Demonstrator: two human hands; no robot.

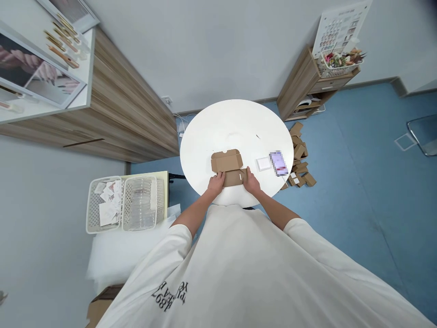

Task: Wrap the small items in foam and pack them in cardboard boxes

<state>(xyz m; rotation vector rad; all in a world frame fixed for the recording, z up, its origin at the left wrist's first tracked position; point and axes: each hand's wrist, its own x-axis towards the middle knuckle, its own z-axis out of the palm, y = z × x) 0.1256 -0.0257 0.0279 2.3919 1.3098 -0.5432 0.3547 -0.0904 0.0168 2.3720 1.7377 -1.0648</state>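
Note:
A small brown cardboard box [226, 162] lies on the round white table [235, 118], its lid flap unfolded away from me. My left hand [216, 182] grips the left end of the box, fingers over its edge. At the opposite end, my right hand [251, 181] holds the right side, thumb and fingers around the cardboard. A small white mark shows on the box near my right hand. Just right of the box lie a flat white square packet [263, 164] and a phone [279, 163] with a lilac screen.
Several folded cardboard boxes [300, 157] are piled on the blue floor right of the table. To the left stand a white basket of papers [89, 209] and a basket of clear packs [125, 223]. Wooden cabinets [133, 98] flank the table.

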